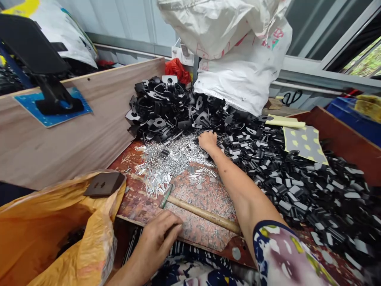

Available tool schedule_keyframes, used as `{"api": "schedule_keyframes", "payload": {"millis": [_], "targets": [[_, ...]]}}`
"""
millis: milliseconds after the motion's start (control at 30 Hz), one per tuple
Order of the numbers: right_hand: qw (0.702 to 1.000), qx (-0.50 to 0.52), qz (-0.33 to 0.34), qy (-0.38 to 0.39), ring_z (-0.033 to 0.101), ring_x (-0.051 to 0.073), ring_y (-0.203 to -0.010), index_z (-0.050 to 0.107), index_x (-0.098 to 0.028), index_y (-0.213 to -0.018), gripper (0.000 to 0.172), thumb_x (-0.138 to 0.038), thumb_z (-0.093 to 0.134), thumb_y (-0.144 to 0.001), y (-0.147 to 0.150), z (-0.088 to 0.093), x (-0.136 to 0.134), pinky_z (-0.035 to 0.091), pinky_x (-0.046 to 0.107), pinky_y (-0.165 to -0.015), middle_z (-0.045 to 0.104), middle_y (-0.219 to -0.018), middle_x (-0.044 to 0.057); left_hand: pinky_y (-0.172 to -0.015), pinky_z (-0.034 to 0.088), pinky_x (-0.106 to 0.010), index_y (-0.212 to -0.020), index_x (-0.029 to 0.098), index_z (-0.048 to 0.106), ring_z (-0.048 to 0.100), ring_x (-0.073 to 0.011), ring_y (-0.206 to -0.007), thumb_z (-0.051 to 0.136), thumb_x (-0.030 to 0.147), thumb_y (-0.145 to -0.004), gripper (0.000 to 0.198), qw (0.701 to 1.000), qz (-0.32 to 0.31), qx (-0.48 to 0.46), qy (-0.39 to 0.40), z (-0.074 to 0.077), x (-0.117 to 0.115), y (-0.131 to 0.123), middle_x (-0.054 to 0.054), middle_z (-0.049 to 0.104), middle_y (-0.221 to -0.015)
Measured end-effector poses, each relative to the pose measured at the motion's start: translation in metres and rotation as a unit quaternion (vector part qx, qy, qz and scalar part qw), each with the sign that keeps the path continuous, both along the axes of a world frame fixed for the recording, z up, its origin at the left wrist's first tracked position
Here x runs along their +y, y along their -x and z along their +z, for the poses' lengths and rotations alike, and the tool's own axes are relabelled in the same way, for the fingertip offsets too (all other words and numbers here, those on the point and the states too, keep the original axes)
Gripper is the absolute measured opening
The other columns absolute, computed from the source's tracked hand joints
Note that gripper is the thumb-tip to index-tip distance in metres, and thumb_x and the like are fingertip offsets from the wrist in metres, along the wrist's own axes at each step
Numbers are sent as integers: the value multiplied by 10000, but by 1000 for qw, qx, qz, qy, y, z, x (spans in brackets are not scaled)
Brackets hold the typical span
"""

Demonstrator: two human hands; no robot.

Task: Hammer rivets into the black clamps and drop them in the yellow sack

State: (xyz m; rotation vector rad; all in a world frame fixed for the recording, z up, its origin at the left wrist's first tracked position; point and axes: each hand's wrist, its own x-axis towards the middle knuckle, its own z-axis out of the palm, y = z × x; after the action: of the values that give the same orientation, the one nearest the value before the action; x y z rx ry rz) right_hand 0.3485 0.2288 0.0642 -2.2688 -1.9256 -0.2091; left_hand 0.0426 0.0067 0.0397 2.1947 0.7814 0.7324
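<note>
My right hand (207,141) reaches far forward, its fingers curled down into the edge of a heap of black metal clips (166,107), right beside a scatter of small silver pins (171,159). What it grips is hidden under the fingers. My left hand (159,236) rests near the front edge of the worn stone slab (205,198), fingers lying flat and holding nothing. A hammer (196,210) with a wooden handle lies on the slab just past the left hand's fingertips.
A wide pile of black clips (312,178) covers the right side. An orange bag (59,238) with a dark plate (102,184) on its rim stands at front left. A wooden board (74,127) walls the left. White sacks (238,51) lean behind.
</note>
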Motion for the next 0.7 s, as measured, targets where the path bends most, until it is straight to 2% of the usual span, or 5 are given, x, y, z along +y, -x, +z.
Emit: {"api": "schedule_keyframes", "payload": {"millis": [200,367,467,567,700], "targets": [[991,-46,118,-38,549,287,-1119,672,-128,-1145,362,-128,331,-1023,20,11,-58,288,555,-1135,665,-1214,181,-825,568,-330,-1169,227,637,702,-222,-951,566,204,-984,200,988,103,-15,-112,-5,13,14,-68,711,-1040],[948,-49,315,-8,618,199,-955,697,-228,-1006,259,-222,439,-1038,75,13,-155,533,326,-830,717,-1017,41,-952,552,-509,-1392,157,559,605,-364,-1196,583,287,-984,429,945,179,82,-261,-7,31,-10,-228,555,-1357],[911,46,408,24,658,149,-932,729,-310,-1021,210,-267,523,-1016,85,18,-194,551,261,-852,751,-1012,-33,-886,576,-495,-1324,183,640,613,-371,-1142,592,348,-984,380,925,170,137,-310,-11,36,-17,-219,574,-1324],[928,181,321,56,676,129,-822,742,-398,-1130,234,-316,613,-953,44,33,-183,577,275,-790,772,-1026,-78,-796,584,-453,-1044,202,748,633,-339,-995,551,361,-1000,257,927,158,171,-294,-18,37,-15,-170,653,-1140],[981,162,96,-44,667,224,-951,775,-242,-1096,287,-189,537,-943,-46,46,-124,540,414,-925,749,-1012,82,-805,579,-449,-893,201,748,632,-312,-960,486,393,-1023,349,942,175,170,-230,-26,39,-12,-146,645,-1085]]}}
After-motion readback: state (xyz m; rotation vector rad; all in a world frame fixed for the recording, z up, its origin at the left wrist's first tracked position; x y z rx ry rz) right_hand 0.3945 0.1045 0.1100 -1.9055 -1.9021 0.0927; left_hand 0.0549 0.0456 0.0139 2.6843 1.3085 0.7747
